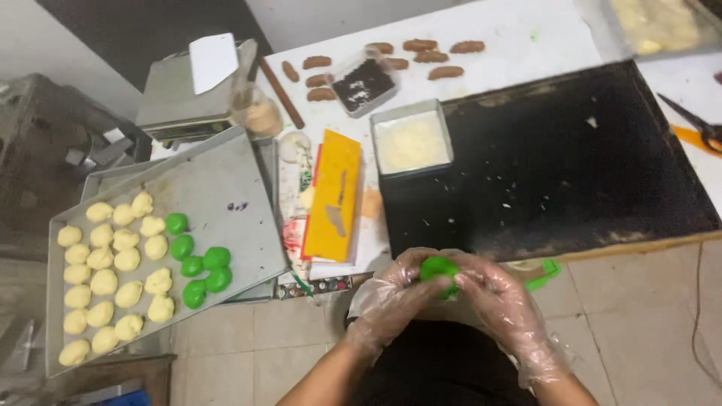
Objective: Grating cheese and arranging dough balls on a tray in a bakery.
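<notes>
Both hands, in clear plastic gloves, meet low in the view, just off the near edge of the worktop. The left hand and the right hand are curled around a green dough ball, fingers closed on it from both sides, so only its top shows between the fingertips. The ball is in the air above the tiled floor, near the front edge of the black tray, not touching it.

The black tray fills the right half of the worktop; its surface is mostly bare, with a few white crumbs scattered over it, and gives the widest open room. On its far left corner sits a square tin of white shreds. Just left of the tray lies a yellow box, on papers that reach the near edge.

Further left, a grey tray lies tilted, sticking out past the worktop. Pale dough balls fill its near left part in rows; green balls sit in a cluster just beside them. Its far right half is bare.

At the far edge lie brown pieces around a small tub of dark bits. A scale stands at the far left corner. Scissors lie at the right edge.
</notes>
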